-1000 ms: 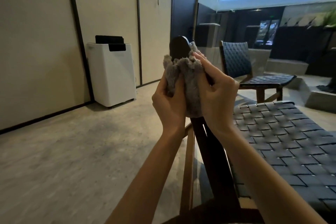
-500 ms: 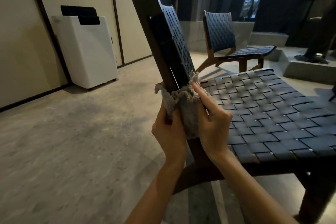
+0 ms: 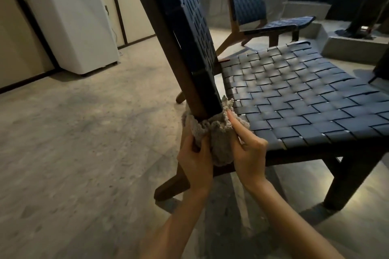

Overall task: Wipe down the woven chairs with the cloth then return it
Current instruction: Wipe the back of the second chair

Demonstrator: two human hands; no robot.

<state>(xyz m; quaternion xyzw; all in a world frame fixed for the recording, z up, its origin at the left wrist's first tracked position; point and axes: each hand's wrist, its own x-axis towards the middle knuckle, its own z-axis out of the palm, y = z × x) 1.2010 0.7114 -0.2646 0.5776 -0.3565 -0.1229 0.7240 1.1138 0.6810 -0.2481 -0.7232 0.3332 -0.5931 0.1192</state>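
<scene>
Gripping: our L hand [image 3: 196,160] & R hand [image 3: 249,151] both clench grey cloth [image 3: 221,147], bunched round back post [image 3: 166,48] of near woven chair [image 3: 189,27], beside seat [image 3: 294,94].

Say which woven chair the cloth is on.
The near chair: left hand and right hand hold the cloth round its back post. The far chair stands apart.

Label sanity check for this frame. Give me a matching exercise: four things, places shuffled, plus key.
Things
1. cloth
2. near chair
3. far chair
4. white appliance

Places
A. against the wall, far left
B. background, beyond the near seat
C. bunched round the lower end of the backrest post, gripped by the left hand and right hand
D. foreground, woven seat right of the hands

Pairs: 1-C, 2-D, 3-B, 4-A
</scene>
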